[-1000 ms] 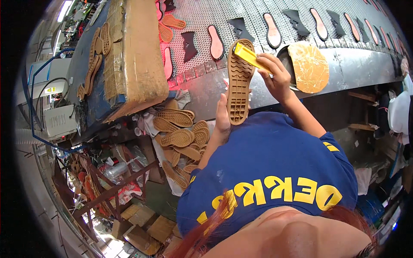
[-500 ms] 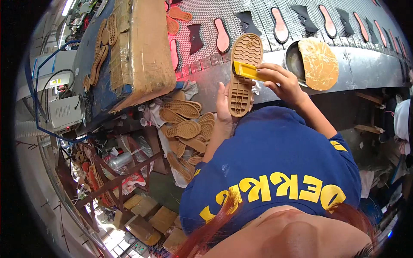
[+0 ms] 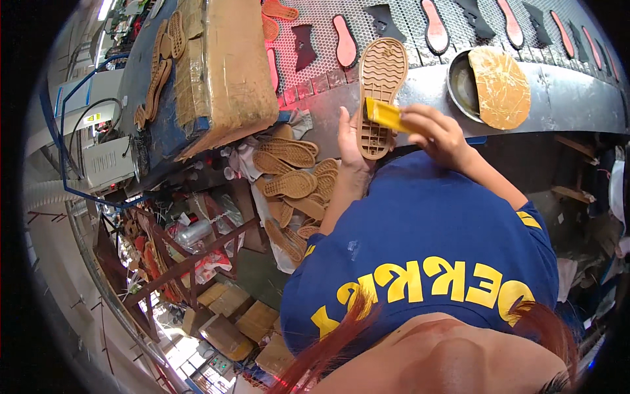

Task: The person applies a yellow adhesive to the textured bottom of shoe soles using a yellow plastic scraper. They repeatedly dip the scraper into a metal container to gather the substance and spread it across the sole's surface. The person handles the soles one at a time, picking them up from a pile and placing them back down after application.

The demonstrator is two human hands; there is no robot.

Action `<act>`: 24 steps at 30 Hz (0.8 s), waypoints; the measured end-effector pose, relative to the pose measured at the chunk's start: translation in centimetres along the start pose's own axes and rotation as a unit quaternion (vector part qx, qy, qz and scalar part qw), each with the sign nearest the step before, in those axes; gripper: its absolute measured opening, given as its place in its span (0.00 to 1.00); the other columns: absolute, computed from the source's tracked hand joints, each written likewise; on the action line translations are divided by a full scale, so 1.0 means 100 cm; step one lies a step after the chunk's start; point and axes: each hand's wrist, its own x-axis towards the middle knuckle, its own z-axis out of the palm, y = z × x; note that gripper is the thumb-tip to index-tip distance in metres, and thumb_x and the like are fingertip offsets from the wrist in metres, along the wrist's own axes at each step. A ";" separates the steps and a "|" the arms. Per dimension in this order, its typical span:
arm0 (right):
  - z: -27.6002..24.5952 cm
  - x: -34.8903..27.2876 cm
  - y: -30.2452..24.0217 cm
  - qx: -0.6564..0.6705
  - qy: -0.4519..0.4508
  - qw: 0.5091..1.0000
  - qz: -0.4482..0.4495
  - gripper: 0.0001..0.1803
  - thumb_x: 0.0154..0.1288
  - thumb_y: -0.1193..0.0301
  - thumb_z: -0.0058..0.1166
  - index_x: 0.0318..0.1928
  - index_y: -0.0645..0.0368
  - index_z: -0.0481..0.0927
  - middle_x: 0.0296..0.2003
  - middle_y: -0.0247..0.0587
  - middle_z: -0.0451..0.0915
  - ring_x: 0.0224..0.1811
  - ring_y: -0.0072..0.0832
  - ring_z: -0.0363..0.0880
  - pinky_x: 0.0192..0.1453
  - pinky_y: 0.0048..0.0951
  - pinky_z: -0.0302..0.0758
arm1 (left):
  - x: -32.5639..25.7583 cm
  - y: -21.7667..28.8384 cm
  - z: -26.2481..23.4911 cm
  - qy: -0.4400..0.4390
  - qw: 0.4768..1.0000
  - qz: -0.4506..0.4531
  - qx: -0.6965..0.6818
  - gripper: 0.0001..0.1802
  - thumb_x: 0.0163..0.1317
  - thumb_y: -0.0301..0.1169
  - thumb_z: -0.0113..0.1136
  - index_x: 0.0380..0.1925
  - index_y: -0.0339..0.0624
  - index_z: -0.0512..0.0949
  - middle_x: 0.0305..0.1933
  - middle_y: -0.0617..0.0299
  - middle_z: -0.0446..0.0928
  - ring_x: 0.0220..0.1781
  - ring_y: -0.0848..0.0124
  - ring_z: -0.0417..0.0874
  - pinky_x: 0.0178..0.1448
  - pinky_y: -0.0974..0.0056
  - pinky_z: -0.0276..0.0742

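My left hand holds a tan shoe sole from its left side and underneath. The sole stands lengthwise away from me, its wavy-grooved toe half far and its gridded heel half near. Some of my left fingers are hidden behind it. In my right hand is a yellow flat-headed tool, pinched between thumb and fingers. The tool's wide end lies over the middle of the sole; its exact kind is unclear. Right of the hands, a round metal pan is partly covered by a scratched tan board.
Pink and black insoles and black cut pieces lie on a perforated belt ahead. A large cardboard box stands at left. Below it, several tan soles are piled. A metal rack stands at lower left.
The yellow tool and my right hand have moved nearer along the sole, from its middle toward the heel half. The whole view has shifted slightly. My left hand keeps its hold.
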 end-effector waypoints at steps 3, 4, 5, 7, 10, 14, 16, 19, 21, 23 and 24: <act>0.003 0.001 0.005 -0.044 0.026 0.998 0.047 0.18 0.60 0.68 0.61 0.49 0.64 0.76 0.48 0.48 0.78 0.45 0.44 0.81 0.45 0.35 0.81 | -0.001 -0.002 -0.002 -0.015 1.000 0.003 0.026 0.40 0.68 0.65 0.26 0.57 0.40 0.69 0.44 0.49 0.79 0.35 0.60 0.84 0.27 0.57 0.83; 0.004 0.001 0.005 -0.043 0.022 0.998 0.046 0.18 0.60 0.68 0.61 0.49 0.64 0.76 0.48 0.48 0.78 0.45 0.44 0.81 0.45 0.35 0.81 | -0.001 -0.003 0.000 -0.010 1.000 0.004 0.027 0.40 0.68 0.65 0.26 0.57 0.40 0.69 0.43 0.50 0.79 0.34 0.60 0.84 0.27 0.57 0.83; 0.004 0.002 0.004 -0.041 0.018 0.998 0.045 0.18 0.60 0.69 0.61 0.48 0.63 0.76 0.48 0.48 0.78 0.45 0.44 0.81 0.45 0.35 0.81 | -0.001 -0.003 0.002 -0.001 1.000 0.005 0.021 0.40 0.68 0.65 0.26 0.56 0.40 0.69 0.43 0.50 0.79 0.34 0.60 0.83 0.26 0.58 0.82; 0.005 0.001 0.002 -0.030 0.008 0.999 0.036 0.17 0.61 0.69 0.60 0.48 0.63 0.76 0.48 0.48 0.78 0.45 0.44 0.81 0.45 0.36 0.81 | -0.001 -0.001 0.003 0.013 0.999 0.004 0.038 0.41 0.68 0.65 0.26 0.56 0.40 0.69 0.44 0.50 0.79 0.35 0.60 0.83 0.26 0.58 0.82; 0.005 -0.001 -0.001 0.001 -0.014 1.000 0.013 0.17 0.61 0.69 0.60 0.48 0.62 0.75 0.48 0.47 0.78 0.45 0.44 0.81 0.45 0.36 0.81 | 0.000 0.001 0.004 0.039 0.998 0.012 0.051 0.43 0.68 0.66 0.26 0.57 0.38 0.68 0.46 0.48 0.79 0.37 0.60 0.84 0.27 0.59 0.82; 0.007 -0.009 -0.011 0.038 -0.054 0.998 0.004 0.17 0.62 0.69 0.59 0.49 0.62 0.75 0.49 0.48 0.78 0.45 0.45 0.82 0.45 0.38 0.82 | 0.006 0.002 0.008 0.079 0.996 0.025 0.019 0.46 0.67 0.66 0.24 0.60 0.34 0.65 0.49 0.44 0.78 0.41 0.58 0.83 0.43 0.56 0.82; 0.007 -0.011 -0.019 0.060 -0.073 0.995 0.014 0.17 0.62 0.69 0.59 0.49 0.62 0.75 0.49 0.48 0.78 0.45 0.45 0.82 0.45 0.38 0.82 | 0.006 0.005 -0.001 0.040 0.999 0.022 0.010 0.47 0.67 0.67 0.24 0.61 0.33 0.65 0.49 0.43 0.78 0.42 0.58 0.83 0.47 0.55 0.81; 0.004 -0.011 -0.019 0.071 -0.079 0.994 0.015 0.17 0.62 0.69 0.59 0.49 0.62 0.74 0.49 0.48 0.78 0.44 0.46 0.82 0.46 0.39 0.82 | 0.004 0.008 0.000 0.051 0.998 0.020 0.013 0.47 0.66 0.68 0.25 0.61 0.33 0.64 0.49 0.41 0.77 0.41 0.57 0.82 0.45 0.55 0.81; 0.003 -0.008 -0.017 0.069 -0.071 0.995 0.010 0.17 0.62 0.69 0.59 0.50 0.62 0.74 0.49 0.48 0.77 0.45 0.46 0.81 0.46 0.38 0.81 | 0.004 0.009 0.011 0.061 0.998 0.022 0.003 0.48 0.65 0.68 0.26 0.61 0.32 0.64 0.49 0.41 0.77 0.39 0.56 0.82 0.44 0.54 0.80; 0.003 -0.008 -0.018 0.068 -0.069 0.995 0.012 0.17 0.63 0.69 0.58 0.50 0.62 0.74 0.50 0.48 0.77 0.46 0.46 0.81 0.47 0.38 0.81 | 0.002 0.009 0.010 0.045 0.999 0.012 0.010 0.48 0.65 0.68 0.26 0.61 0.32 0.64 0.48 0.40 0.77 0.38 0.56 0.82 0.43 0.55 0.80; 0.003 -0.007 -0.019 0.068 -0.067 0.995 0.014 0.17 0.63 0.70 0.58 0.50 0.62 0.74 0.50 0.48 0.77 0.46 0.46 0.81 0.47 0.38 0.81 | 0.002 0.010 0.010 0.036 0.999 0.006 0.015 0.48 0.65 0.68 0.26 0.61 0.32 0.63 0.48 0.40 0.77 0.38 0.56 0.82 0.43 0.55 0.80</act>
